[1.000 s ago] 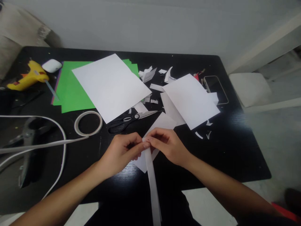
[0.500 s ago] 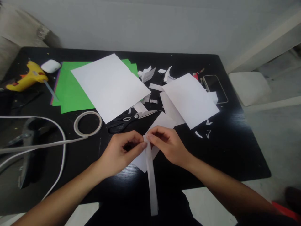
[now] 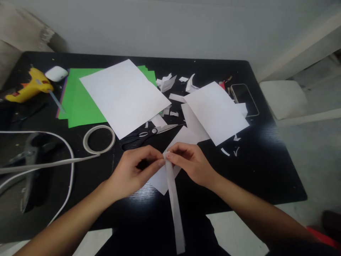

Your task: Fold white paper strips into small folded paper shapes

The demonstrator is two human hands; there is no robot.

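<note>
A long, narrow folded strip of white paper hangs down toward the table's near edge. Its top end is pinched between my left hand and my right hand, thumb and forefinger closed on each side. Beneath the hands lies a white paper piece, partly covered by the strip and fingers. Just beyond my left hand rest black-handled scissors, blades pointing right. A large white sheet lies over green sheets, and another white sheet is farther right.
Paper scraps are scattered across the middle of the black table. At left are a yellow glue gun, a white case, a tape roll and a white cable. A phone lies at right.
The strip's lower end has swung to the right and reaches a little lower in view. Both hands still pinch its top in nearly the same place.
</note>
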